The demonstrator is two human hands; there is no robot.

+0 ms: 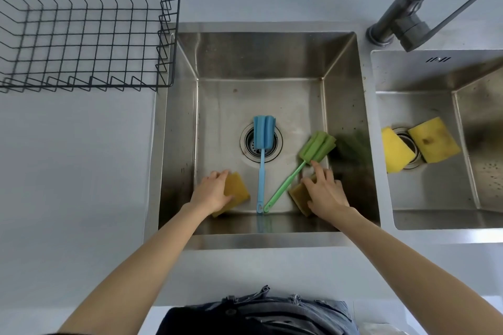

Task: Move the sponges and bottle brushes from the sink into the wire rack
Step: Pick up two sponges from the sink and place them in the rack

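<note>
Both of my hands reach down into the middle steel sink [261,54]. My left hand [213,192] lies over a yellow sponge [238,190] at the sink's front left, fingers curled round its edges. My right hand [325,193] rests on another yellow sponge [298,194] at the front right, fingers spread. Between them lie a blue bottle brush [262,149], its head over the drain, and a green bottle brush [317,147], its handle slanting toward the blue handle's end. The black wire rack [81,32] stands empty on the counter at upper left.
A second sink [408,111] to the right holds two bright yellow sponges [432,140] by its drain. A dark grey faucet [408,13] rises at the upper right. Grey countertop [76,158] surrounds the sinks.
</note>
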